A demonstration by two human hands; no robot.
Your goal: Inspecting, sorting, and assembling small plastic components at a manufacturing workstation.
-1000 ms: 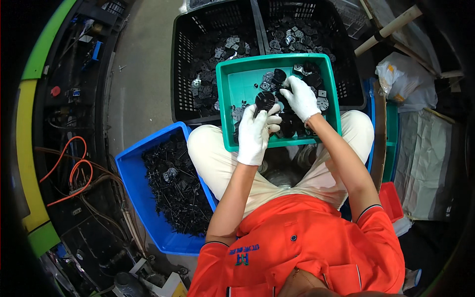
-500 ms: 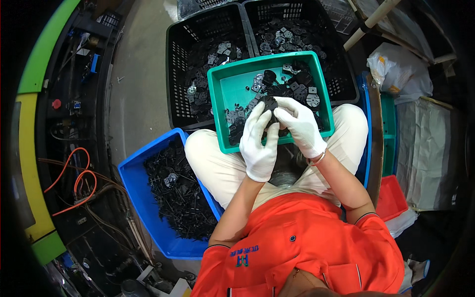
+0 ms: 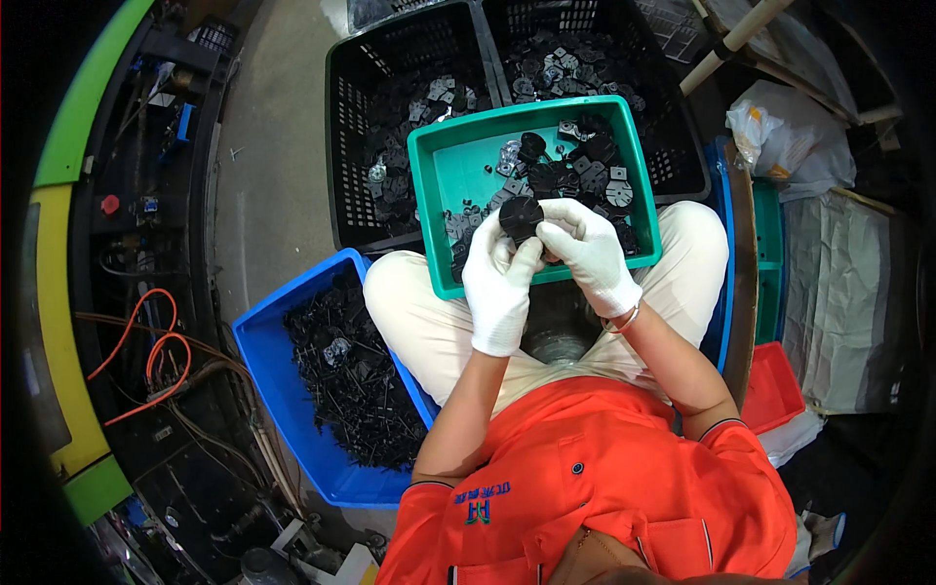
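Note:
Both hands wear white gloves and meet over the near side of a green tray [image 3: 426, 210] resting across my thighs. Between them is a round black plastic part [image 3: 521, 217], its flat face turned up. My left hand [image 3: 499, 278] is closed on the part's left and near edge, thumb and fingers pinching it. My right hand [image 3: 587, 249] grips its right edge with thumb and forefinger. Inside the tray lie black, grey and clear small plastic parts [image 3: 592, 175], heaped mostly to the right and near side.
A blue bin [image 3: 278, 390] of thin black plastic pieces stands left of my knee. Two black mesh crates [image 3: 356, 146] with loose parts sit beyond the tray. At right are a red tray [image 3: 772, 390] and plastic bags [image 3: 790, 136]. Machinery with an orange hose [image 3: 151, 341] lines the left.
The round part has turned so its flat face shows more fully. My left hand has shifted slightly left and nearer; my right hand has barely moved.

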